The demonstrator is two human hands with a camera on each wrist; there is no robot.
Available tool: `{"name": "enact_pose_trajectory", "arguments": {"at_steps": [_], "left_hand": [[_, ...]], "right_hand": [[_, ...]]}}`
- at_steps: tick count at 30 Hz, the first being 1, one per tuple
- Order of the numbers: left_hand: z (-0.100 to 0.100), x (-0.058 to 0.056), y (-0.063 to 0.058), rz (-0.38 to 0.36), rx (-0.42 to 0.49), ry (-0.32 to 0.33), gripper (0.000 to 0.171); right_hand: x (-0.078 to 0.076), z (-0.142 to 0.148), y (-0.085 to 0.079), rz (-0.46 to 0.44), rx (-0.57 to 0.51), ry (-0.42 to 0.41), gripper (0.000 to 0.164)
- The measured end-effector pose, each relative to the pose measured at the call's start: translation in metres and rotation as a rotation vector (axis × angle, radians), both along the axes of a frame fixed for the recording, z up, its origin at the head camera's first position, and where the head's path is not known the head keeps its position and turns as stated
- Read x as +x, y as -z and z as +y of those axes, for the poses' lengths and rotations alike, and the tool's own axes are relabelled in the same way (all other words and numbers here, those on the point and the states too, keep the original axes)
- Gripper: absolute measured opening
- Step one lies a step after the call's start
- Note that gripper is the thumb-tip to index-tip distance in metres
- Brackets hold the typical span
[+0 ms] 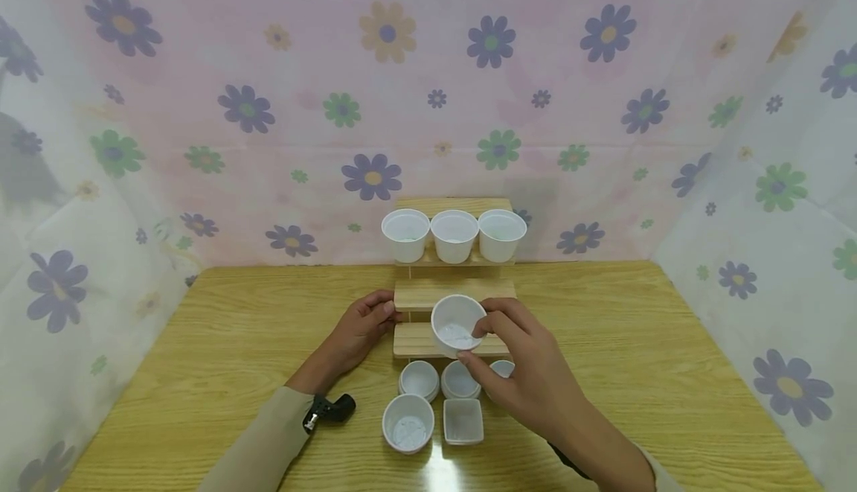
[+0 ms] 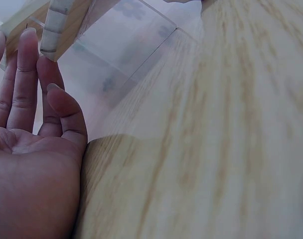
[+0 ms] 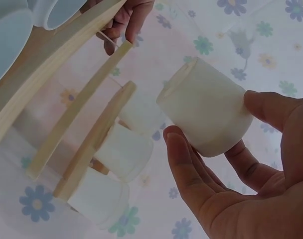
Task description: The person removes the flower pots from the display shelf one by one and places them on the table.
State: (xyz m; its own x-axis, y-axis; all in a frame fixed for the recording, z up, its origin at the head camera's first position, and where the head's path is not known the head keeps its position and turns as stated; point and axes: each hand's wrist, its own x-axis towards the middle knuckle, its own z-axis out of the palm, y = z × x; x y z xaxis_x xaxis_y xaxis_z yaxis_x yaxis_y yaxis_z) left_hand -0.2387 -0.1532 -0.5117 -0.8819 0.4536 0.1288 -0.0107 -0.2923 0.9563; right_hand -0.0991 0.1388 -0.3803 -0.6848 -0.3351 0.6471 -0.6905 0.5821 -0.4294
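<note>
A white cup (image 1: pixel 458 322) is pinched between the thumb and fingers of my right hand (image 1: pixel 529 362), its mouth facing up. It overlaps the two lower steps of a wooden tiered stand (image 1: pixel 418 295) in the head view. The right wrist view shows the same cup (image 3: pixel 206 107) from the side, apart from the steps. My left hand (image 1: pixel 361 328) holds the stand's left end, some fingers hidden behind it. Close by in the left wrist view, its fingers (image 2: pixel 24 94) reach the wooden edge (image 2: pixel 57 27). Three white cups (image 1: pixel 455 239) stand side by side on the top step.
In front of the stand are several white containers: small round ones (image 1: pixel 419 380), a larger round cup (image 1: pixel 408 423) and a square one (image 1: pixel 463 421). They stand on a wood-grain table (image 1: pixel 268 343). Flowered cloth (image 1: pixel 288 179) hangs behind and at both sides.
</note>
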Motion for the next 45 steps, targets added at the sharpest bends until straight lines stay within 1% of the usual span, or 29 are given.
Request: {"name": "enact_pose_trajectory", "arguments": {"at_steps": [10,13,17,20,26,33,39,45], "left_hand": [[-0.001,0.000,0.000,-0.005,-0.009,-0.002,0.016],[-0.001,0.001,-0.001,-0.007,-0.013,-0.002,0.016],[-0.001,0.001,-0.001,-0.005,-0.016,-0.002,0.017],[-0.001,0.001,-0.001,-0.003,-0.013,0.000,0.017],[-0.002,0.000,0.000,-0.006,-0.001,-0.004,0.017],[-0.002,0.001,-0.001,-0.007,-0.008,0.000,0.016],[-0.002,-0.001,0.001,-0.005,-0.002,0.006,0.016],[-0.001,-0.001,0.000,-0.006,-0.002,0.002,0.017]], "right_hand": [[0.003,0.006,0.001,0.034,-0.010,-0.013,0.037],[0.004,0.008,0.003,0.018,-0.007,-0.012,0.038],[0.006,0.013,0.006,-0.035,-0.001,-0.006,0.036],[0.008,0.016,0.008,-0.059,0.003,-0.005,0.036],[0.008,0.020,0.011,-0.058,0.010,-0.002,0.038],[0.010,0.026,0.017,-0.044,0.028,0.043,0.042],[0.012,0.033,0.023,-0.065,0.041,0.052,0.045],[0.017,0.039,0.028,-0.126,0.060,0.059,0.044]]}}
